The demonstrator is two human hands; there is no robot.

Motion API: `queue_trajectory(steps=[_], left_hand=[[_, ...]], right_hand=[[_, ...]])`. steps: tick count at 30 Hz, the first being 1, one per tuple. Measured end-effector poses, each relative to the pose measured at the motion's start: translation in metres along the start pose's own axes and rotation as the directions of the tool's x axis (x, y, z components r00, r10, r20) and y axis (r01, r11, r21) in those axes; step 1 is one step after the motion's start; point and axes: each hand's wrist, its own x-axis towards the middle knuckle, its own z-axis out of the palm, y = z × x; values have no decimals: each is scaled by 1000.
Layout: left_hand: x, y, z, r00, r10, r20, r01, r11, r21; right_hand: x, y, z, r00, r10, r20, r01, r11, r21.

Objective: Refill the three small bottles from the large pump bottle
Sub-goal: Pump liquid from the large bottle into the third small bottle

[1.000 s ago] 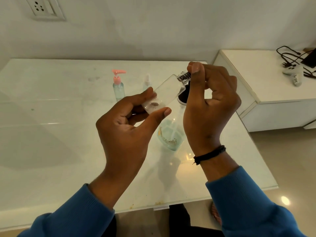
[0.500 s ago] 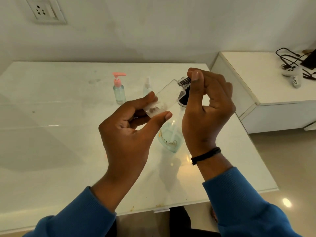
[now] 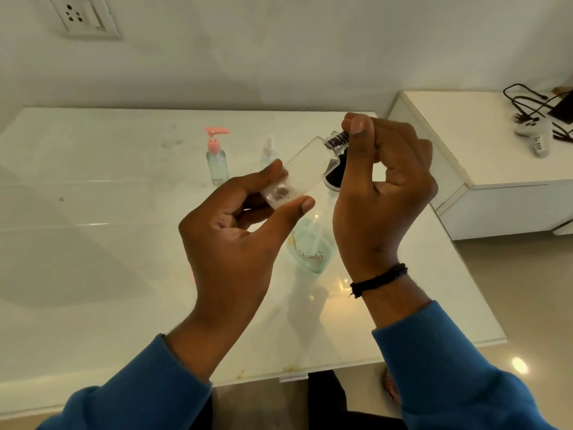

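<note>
1. Your left hand [image 3: 235, 231] pinches the base end of a small clear bottle [image 3: 297, 172] btwn thumb and fingers, held up above the surface [image 3: 108, 274]. It's grasping, not loose.
2. The bottle's long axis runs from lower left (base, in your left hand) up to upper right (neck). So the neck points away from your left hand and straight into your right.
3. Your right hand [image 3: 381, 181] is closed round the neck end; thumb [image 3: 356, 125] sits on top of the dark threaded neck [image 3: 336, 139]. Looks like a grip on a cap or sprayer top, but the fingers hide it, so can't tell if anything's on or off.
4. Judgement: you're unscrewing the top. The twist has to go about that tilted axis, w/ left hand holding the body steady. Right hand is the one at the neck, so it does the turning.
5. The bottle looks nearly empty, just a bit of residue near the base.
6. The large pump bottle [image 3: 310, 243] stands on the surface right below and btwn your hands, its dark pump head [image 3: 335, 178] just under the small bottle's neck. Either hand is near it.
7. Two other small bottles stand farther back, well apart from your hands: the pink-pump bottle [image 3: 217, 159] and a clear spray bottle [image 3: 268, 150], nearer your left side.
</note>
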Motion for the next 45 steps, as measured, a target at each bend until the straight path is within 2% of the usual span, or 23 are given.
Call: queue_trajectory(steps=[45], left_hand=[[0,1,1,999,-41,1,42,999,-9]], right_hand=[[-2,4,2,1000,1,-1,-1,1000,-3]])
